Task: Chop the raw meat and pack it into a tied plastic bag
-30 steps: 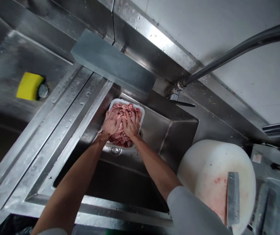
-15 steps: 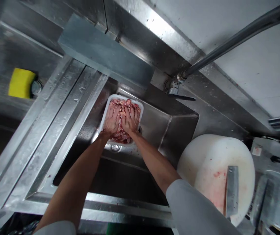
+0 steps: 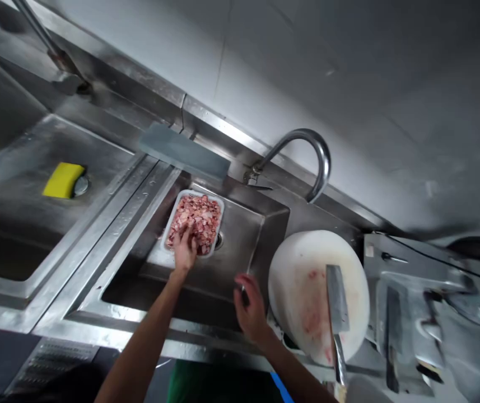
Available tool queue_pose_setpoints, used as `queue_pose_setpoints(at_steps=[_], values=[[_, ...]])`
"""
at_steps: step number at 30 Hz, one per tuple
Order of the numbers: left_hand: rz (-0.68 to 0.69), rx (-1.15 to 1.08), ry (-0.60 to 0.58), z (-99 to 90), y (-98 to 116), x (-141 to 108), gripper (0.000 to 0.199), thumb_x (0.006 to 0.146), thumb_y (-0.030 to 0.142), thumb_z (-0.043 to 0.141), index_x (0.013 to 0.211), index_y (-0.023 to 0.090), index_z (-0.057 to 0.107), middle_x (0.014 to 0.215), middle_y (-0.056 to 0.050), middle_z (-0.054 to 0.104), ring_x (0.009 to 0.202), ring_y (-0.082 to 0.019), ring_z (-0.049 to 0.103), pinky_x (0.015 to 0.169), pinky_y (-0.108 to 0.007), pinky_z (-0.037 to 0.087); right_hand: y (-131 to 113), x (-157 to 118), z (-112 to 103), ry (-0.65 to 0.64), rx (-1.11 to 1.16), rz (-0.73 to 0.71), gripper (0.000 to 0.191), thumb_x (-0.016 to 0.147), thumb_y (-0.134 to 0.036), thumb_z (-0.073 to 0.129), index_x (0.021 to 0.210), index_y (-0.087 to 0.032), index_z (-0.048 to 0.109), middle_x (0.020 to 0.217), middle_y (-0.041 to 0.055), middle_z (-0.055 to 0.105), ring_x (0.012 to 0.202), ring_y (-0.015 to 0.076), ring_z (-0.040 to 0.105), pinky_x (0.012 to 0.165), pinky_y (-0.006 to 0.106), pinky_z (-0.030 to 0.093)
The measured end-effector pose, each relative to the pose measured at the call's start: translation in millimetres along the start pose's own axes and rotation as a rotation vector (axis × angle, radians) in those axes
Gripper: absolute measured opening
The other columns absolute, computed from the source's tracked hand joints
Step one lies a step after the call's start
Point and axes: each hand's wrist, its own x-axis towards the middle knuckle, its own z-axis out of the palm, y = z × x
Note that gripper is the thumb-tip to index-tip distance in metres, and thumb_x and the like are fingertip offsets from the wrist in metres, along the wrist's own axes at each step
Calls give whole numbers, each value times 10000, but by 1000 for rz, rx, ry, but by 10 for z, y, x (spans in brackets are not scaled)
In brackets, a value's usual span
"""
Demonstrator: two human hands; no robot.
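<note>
A white perforated basket (image 3: 222,215) filled with chopped pink-red meat (image 3: 200,215) stands in the steel sink (image 3: 240,224). My left hand (image 3: 185,249) rests at the near side of the basket, its fingers apart and bent down on the meat pieces. Away from the basket, my right hand (image 3: 251,310) hovers over the sink's near right part. Its fingers are loosely curled and a little blurred, with a gap to the thumb and nothing seen between them. Right of that hand, a cleaver (image 3: 338,296) lies on a thick round white chopping block (image 3: 298,268) stained with red.
Behind the sink stands a curved faucet (image 3: 321,162), near a grey box-shaped piece (image 3: 185,151) along the back edge. A yellow sponge (image 3: 63,180) lies in the left sink. At the right are a steel tray (image 3: 408,285) and another dark blade (image 3: 392,336).
My right hand has lifted off the meat and moved right and nearer to me. My left hand stays on the meat, shifted toward the near edge. The view has swung to the right.
</note>
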Motion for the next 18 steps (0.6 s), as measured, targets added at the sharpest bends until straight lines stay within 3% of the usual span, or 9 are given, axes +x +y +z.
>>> queue_pose_setpoints(at_steps=[2, 4, 6, 8, 11, 14, 16, 18], values=[[-55, -22, 49, -25, 11, -409, 551, 992, 396, 418, 1416, 72, 555, 1425, -224, 475, 1400, -309, 475, 1234, -417, 369, 321, -627, -656, 152, -129, 92, 210, 1001, -307, 520, 1055, -229, 707, 1073, 105, 724, 1040, 232, 687, 945, 402, 567], [-96, -12, 66, -91, 19, -741, 598, 980, 420, 428, 1419, 31, 541, 1378, -251, 520, 1349, -335, 509, 1191, -443, 411, 692, -1162, -1261, 303, -317, 244, 259, 988, -390, 507, 946, -213, 693, 1006, 129, 712, 1004, 277, 671, 921, 459, 550], [-115, 37, 22, -173, 70, -1006, 569, 973, 407, 433, 1361, 19, 583, 1289, -255, 607, 1266, -353, 566, 1140, -481, 439, 1015, -1572, -1742, 319, -477, 423, 350, 958, -491, 498, 967, -195, 683, 1078, 175, 691, 1080, 341, 630, 967, 536, 504], [-94, 114, -112, -243, 202, -1254, 463, 975, 388, 445, 1230, 73, 669, 1213, -219, 683, 1184, -346, 614, 1100, -498, 444, 1235, -1823, -2054, 254, -531, 593, 460, 922, -571, 513, 1076, -169, 673, 1156, 201, 667, 1118, 367, 604, 987, 552, 478], [12, 237, -492, -302, 513, -1692, 378, 981, 430, 507, 1104, 164, 746, 1205, -156, 728, 1166, -342, 624, 1071, -535, 423, 1385, -1908, -2223, 124, -484, 715, 552, 901, -567, 557, 1243, -140, 626, 1197, 193, 659, 1147, 349, 598, 1009, 498, 475], [218, 306, -826, -323, 755, -2140, 431, 875, 478, 674, 1209, 220, 757, 1273, -128, 712, 1204, -373, 595, 1067, -570, 391, 1402, -1774, -2208, 45, -467, 681, 559, 918, -424, 561, 1394, -131, 556, 1307, 185, 631, 1212, 330, 585, 1057, 458, 455], [331, 276, -861, -342, 787, -2320, 458, 839, 442, 679, 1224, 207, 761, 1291, -124, 702, 1210, -371, 589, 1070, -527, 404, 1388, -1644, -2209, -9, -429, 629, 616, 903, -297, 565, 1494, -143, 485, 1379, 180, 606, 1235, 316, 589, 1059, 426, 456], [337, 217, -806, -369, 739, -2344, 404, 874, 412, 573, 1120, 170, 784, 1212, -129, 729, 1165, -345, 620, 1050, -462, 448, 1387, -1527, -2269, -47, -362, 604, 702, 850, -184, 579, 1539, -157, 445, 1392, 178, 609, 1208, 306, 618, 1025, 396, 474]])
